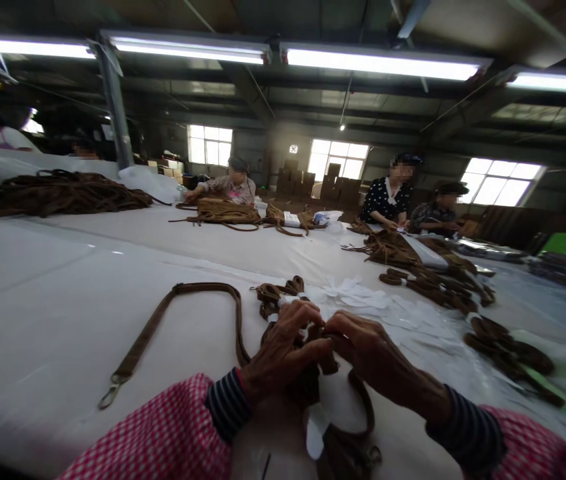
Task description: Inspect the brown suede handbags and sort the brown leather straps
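My left hand [290, 350] and my right hand [367, 347] meet at the middle of the table, both closed on a brown strap [330, 363]. Fingertips of the two hands nearly touch, and the exact grip is partly hidden. From beneath my left hand a long strap [207, 288] loops out to the left and ends in a metal snap hook [109, 393]. Below my hands lies a white paper band [315, 430] over more brown strap, with a metal ring at lower right. Just beyond my left hand sit folded strap bundles [277, 293].
White paper strips [357, 297] are scattered beyond my right hand. Banded strap bundles [427, 290] line the right side. A large strap heap [73, 193] lies far left. Several people work across the white table [53, 300], with more brown piles [227, 212] before them.
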Motion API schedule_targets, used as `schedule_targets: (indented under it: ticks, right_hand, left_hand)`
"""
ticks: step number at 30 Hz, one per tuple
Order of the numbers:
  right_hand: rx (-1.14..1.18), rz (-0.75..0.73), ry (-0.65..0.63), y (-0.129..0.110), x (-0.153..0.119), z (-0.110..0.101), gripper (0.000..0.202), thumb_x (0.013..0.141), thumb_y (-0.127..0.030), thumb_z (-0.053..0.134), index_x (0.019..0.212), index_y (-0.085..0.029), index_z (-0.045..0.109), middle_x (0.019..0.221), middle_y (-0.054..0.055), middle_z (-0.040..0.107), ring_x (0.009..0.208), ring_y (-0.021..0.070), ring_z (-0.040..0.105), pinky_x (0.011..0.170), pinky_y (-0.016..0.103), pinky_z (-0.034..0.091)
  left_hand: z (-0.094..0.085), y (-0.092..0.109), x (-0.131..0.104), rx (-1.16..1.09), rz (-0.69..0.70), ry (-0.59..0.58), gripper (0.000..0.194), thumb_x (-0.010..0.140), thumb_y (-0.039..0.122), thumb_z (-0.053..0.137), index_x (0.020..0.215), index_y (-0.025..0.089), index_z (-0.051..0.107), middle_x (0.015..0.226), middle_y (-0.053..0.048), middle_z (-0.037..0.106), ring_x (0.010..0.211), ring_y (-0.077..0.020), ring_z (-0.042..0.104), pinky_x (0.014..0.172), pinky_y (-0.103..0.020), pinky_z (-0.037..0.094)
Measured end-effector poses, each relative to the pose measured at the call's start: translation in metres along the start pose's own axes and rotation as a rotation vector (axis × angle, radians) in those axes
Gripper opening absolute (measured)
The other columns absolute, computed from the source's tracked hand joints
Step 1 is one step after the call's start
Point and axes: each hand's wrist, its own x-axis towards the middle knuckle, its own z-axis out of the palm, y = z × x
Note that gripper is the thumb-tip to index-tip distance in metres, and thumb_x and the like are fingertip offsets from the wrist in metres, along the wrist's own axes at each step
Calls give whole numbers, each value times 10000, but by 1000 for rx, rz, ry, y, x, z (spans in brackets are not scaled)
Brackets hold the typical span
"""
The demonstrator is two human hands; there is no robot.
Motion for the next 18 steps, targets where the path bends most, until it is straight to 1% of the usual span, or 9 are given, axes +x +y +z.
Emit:
schedule_targets:
  ticks: [2,4,6,7,9,11,14,16,18]
  right_hand:
    - [26,48,16,0,2,-6,189,1035,-269,507,881,-199,592,785,10,622,673,132,540,642,262,412]
    - [85,189,122,3,5,-15,195,1021,-302,535,874,-197,608,719,-4,628,623,126,542,615,255,413]
    - [167,326,253,7,10,-24,201,1002,-336,566,869,-194,618,656,-15,633,575,121,542,572,244,407]
    - [211,363,292,8,12,-26,205,992,-348,577,866,-192,622,638,-18,637,558,119,544,554,238,404]
    - [305,378,286,4,16,-26,200,976,-352,592,869,-188,631,623,-21,644,543,115,564,543,230,416]
    - [415,362,246,-5,21,-19,185,956,-336,606,854,-185,633,626,-26,645,536,114,595,542,225,443]
    - [553,339,274,-9,32,-6,148,930,-308,622,852,-183,635,654,-28,656,543,112,628,543,219,470]
    - [600,364,325,-2,38,-2,131,909,-289,632,841,-177,636,686,-22,673,527,100,625,523,208,460]
    - [651,422,348,10,38,-2,135,884,-281,645,815,-165,634,719,-10,686,497,88,613,484,196,434]
  left_hand:
    - [-1,-1,0,-4,-5,26,154,850,323,706,870,206,608,1036,-33,634,1023,-214,547,847,-315,444]
    - [-2,-1,1,-36,-52,36,139,801,231,691,772,197,559,915,-15,637,917,-193,562,819,-313,436]
    - [-2,-1,1,-72,-111,17,126,762,196,700,814,198,585,924,-10,656,917,-195,586,830,-318,442]
    - [-1,0,1,-86,-135,-1,181,753,204,727,896,204,616,973,-13,673,957,-205,600,850,-322,447]
    - [1,2,1,-122,-156,-44,383,759,253,782,1109,229,631,1087,-21,689,1045,-224,610,897,-329,455]
    - [3,2,0,-186,-160,-80,420,833,330,756,1215,239,608,1092,-24,684,1026,-214,614,893,-322,466]
    - [0,-6,0,-281,-207,-82,289,954,437,621,1133,209,628,950,-12,636,861,-165,577,780,-272,466]
    - [-5,-13,3,-294,-269,-72,322,962,504,591,1027,192,634,845,6,578,766,-140,520,690,-239,435]
    - [-9,-17,8,-270,-299,-95,390,923,572,612,962,185,636,801,12,558,726,-137,496,645,-227,424]
